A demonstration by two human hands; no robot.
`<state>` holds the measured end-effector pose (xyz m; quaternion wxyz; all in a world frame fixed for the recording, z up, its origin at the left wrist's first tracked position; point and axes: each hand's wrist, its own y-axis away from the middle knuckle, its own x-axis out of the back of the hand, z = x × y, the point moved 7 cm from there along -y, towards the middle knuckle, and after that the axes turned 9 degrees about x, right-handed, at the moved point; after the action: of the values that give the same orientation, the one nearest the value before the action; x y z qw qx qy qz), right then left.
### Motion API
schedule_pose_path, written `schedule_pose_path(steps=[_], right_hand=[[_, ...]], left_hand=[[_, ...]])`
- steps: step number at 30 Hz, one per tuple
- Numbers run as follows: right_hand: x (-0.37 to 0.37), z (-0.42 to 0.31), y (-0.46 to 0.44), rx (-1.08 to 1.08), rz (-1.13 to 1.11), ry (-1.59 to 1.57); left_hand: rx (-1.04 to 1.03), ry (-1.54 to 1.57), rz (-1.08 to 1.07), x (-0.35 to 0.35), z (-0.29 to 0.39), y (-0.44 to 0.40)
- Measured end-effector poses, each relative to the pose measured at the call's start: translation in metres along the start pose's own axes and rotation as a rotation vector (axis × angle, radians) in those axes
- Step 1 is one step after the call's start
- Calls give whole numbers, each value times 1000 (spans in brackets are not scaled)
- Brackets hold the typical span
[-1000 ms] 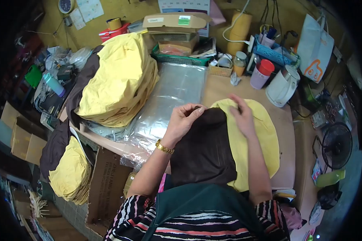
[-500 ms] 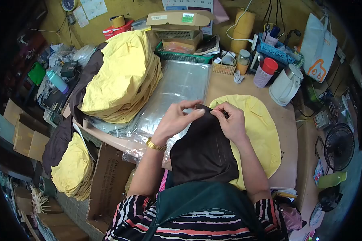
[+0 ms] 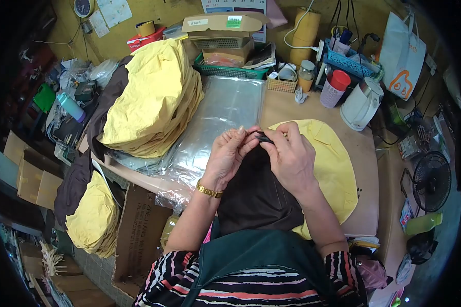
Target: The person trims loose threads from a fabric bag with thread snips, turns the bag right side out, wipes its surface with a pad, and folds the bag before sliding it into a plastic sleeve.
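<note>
Dark brown cloth (image 3: 253,197) hangs from both hands, over a yellow cloth piece (image 3: 333,174) lying on the table. My left hand (image 3: 228,156), with a gold watch at the wrist, pinches the cloth's top edge. Close beside it, my right hand (image 3: 293,158) grips the same edge, fingers curled, back of the hand facing the camera. Between the fingertips a small dark bit of the edge shows; its details are too small to tell.
A large stack of yellow cloth (image 3: 148,100) stands at the left, beside clear plastic sheets (image 3: 225,110). A smaller yellow pile (image 3: 93,215) is lower left, by an open carton (image 3: 138,235). A kettle (image 3: 362,105) and red-topped cup (image 3: 335,89) stand at the back right.
My right hand came in from over the yellow cloth and took hold of the brown cloth's top edge. My left hand's fingers have closed in on the edge, and both hands are now nearly touching.
</note>
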<state>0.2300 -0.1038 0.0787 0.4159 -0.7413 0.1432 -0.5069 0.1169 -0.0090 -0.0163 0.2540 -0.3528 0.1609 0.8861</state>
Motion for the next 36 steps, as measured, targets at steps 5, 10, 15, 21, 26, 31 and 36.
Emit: schedule_pose_path(steps=[5,10,15,21,26,31,36], right_hand=[[-2,-10,-8,85,58,89],[-4,-10,-8,82,41,132],[-36,59,25,-298,111,-90],[-86,189,158,-586,-307,134],[-73,268,158,-800,-289,158],[-95,161,63,-670,-145,-683],[-148,117,47,-333,-534,-401]], left_hand=[[-99,-93,-116,-6,-1,-1],[-116,-120,-152,-18,-1,8],[-345,-334,169,14,36,16],[-181,-759,504,130,12,0],[-8,-1112,334,97,-52,-21],[-180,-1147,389,98,-73,-80],[-276,-1302,230,28,-52,-40]])
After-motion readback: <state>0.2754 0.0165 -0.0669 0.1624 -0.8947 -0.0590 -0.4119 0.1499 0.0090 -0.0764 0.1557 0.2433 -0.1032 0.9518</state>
